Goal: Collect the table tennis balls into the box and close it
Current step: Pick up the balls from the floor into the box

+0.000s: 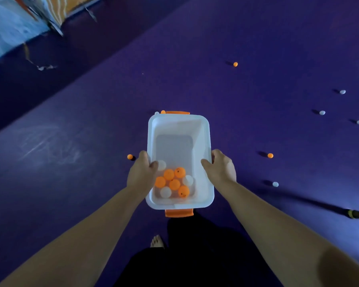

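The left hand (142, 172) and right hand (221, 167) grip the long sides of the open white rectangular plastic box with orange end latches (209, 139), thumbs hooked over its rim. Orange and white table tennis balls (174, 184) cluster at the box's near end; loose balls (270, 155) lie around it on the purple floor (257, 48). Tilting the box could spill the collected ones. Dark marks on two orange balls are unreadable.

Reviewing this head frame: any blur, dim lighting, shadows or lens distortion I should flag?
Head view: dim, purple-tinted light; the box, left hand and right hand look sharp; the top-left corner is smeared by blur; loose balls on the floor cast shadows to their left; wide-angle distortion stretches the forearms toward the bottom corners.
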